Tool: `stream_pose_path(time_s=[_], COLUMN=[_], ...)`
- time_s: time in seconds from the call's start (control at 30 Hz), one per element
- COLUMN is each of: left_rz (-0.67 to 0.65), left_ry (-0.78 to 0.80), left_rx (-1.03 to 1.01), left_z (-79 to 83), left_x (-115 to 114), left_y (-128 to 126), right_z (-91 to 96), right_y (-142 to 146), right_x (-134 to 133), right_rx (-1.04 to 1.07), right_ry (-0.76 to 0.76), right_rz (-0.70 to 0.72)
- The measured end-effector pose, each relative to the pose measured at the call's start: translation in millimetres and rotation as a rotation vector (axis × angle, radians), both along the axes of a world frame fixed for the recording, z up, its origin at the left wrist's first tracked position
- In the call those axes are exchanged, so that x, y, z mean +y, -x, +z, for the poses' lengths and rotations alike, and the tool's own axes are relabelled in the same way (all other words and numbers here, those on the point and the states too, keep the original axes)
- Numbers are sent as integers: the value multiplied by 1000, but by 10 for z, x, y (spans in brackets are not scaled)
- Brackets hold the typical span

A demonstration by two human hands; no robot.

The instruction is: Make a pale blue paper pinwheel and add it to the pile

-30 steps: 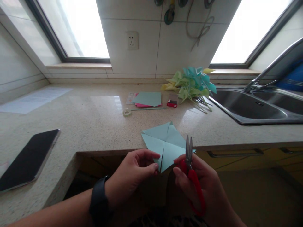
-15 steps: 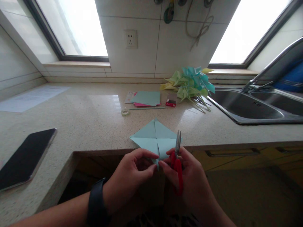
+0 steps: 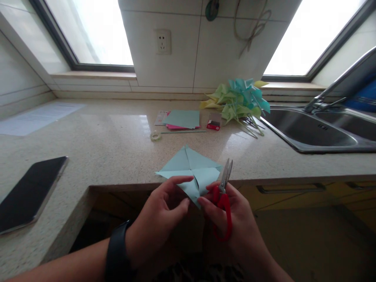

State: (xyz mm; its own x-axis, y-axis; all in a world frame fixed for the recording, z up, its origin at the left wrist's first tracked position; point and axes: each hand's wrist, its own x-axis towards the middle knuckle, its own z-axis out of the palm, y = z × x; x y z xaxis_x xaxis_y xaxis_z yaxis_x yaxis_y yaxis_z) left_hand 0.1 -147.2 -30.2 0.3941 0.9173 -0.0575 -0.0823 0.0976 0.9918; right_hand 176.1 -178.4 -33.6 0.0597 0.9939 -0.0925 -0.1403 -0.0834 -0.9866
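At the lower centre of the frame, a person's left hand [image 3: 160, 213] pinches the near corner of a light blue square sheet of creased paper [image 3: 190, 172] between thumb and forefinger. The right hand [image 3: 235, 223] is closed around a pair of red-handled scissors [image 3: 223, 196], and its fingertips also touch the same corner. The scissor blades point up and stand almost together, just beside the sheet's right edge. The far half of the paper rests on the front edge of a speckled beige stone countertop [image 3: 111, 149], while the near corner hangs over it. A black wristband [image 3: 116, 254] circles the left wrist.

At the right of the frame, a stainless steel double sink [image 3: 308, 133] is set into the counter, with a metal tap [image 3: 335, 88] arching over it. What lies in the basins cannot be told. Beside the sink's left rim is a heap of green, blue and yellow paper pinwheels on sticks [image 3: 237, 100].

At centre, towards the wall, lie a stack of blue and pink paper sheets [image 3: 182, 118], a small red box [image 3: 213, 124], a roll of clear tape [image 3: 155, 136] and a thin green stick [image 3: 182, 132]. A black smartphone [image 3: 29, 192] lies at the left edge, and a white printed sheet [image 3: 38, 117] at upper left. A white wall socket [image 3: 163, 41] sits on the tiled wall between two bright windows.
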Motion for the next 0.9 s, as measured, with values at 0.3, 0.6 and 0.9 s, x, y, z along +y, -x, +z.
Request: stream_pose_path(time_s=[0.3,0.6,0.9], left_rz=[-4,9,44], left_ry=[20,3,-157], left_rx=[-55,-20,165], left_z=[-29,-36,-15], left_x=[4,-10,28], left_y=[4,15,39], right_z=[-40,-26,-9], right_y=[12,54,73], right_x=[-6,-7,-11], right_rx=[75,104,-10], right_ry=[45,39,0], right_rz=[22,31,-74])
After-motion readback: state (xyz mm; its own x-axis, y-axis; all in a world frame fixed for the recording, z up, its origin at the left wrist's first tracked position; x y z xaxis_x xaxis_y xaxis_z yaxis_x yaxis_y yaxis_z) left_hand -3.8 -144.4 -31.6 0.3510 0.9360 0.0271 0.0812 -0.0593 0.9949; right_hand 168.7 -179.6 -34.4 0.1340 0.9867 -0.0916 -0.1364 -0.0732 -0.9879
